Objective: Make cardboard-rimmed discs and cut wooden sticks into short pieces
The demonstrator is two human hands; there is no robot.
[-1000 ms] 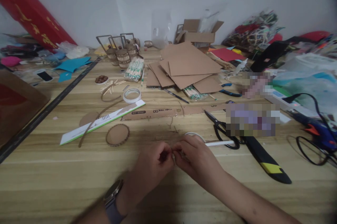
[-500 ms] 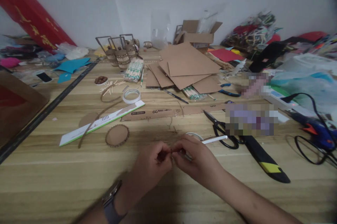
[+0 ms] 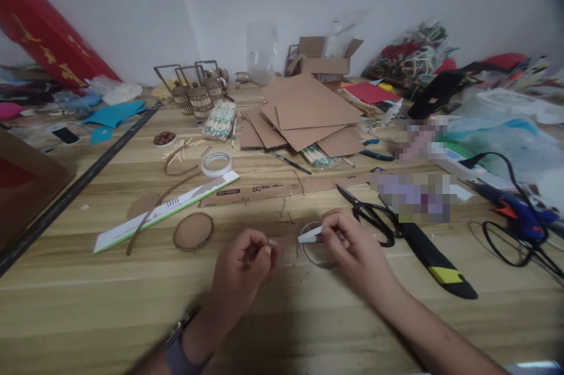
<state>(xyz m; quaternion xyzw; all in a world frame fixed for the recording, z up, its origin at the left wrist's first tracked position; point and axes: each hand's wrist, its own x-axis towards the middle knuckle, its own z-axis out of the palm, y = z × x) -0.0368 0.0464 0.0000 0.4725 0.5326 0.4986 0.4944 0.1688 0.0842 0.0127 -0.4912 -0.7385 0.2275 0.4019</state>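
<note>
My left hand (image 3: pixel 247 263) is closed in a pinch near the middle of the table, on something small that I cannot make out. To its right, my right hand (image 3: pixel 348 245) grips a white strip (image 3: pixel 310 236) whose end points left. A ring (image 3: pixel 305 253) lies on the wood below that strip, partly covered by my right hand. Left of my hands rests a round cardboard disc (image 3: pixel 194 231) with a ridged edge. Black scissors (image 3: pixel 374 210) lie just beyond my right hand.
Stacked cardboard sheets (image 3: pixel 311 107) stand behind a long cardboard strip (image 3: pixel 273 190). A tape roll (image 3: pixel 216 164) and a white-green strip (image 3: pixel 167 210) lie left. On the right are a black-yellow tool (image 3: pixel 440 263) and a blue glue gun (image 3: pixel 515 216). Small baskets (image 3: pixel 200 101) stand at the back.
My hands have moved apart from where their fingertips met. The white strip, which lay right of my right hand, is now in its fingers. The view has shifted slightly.
</note>
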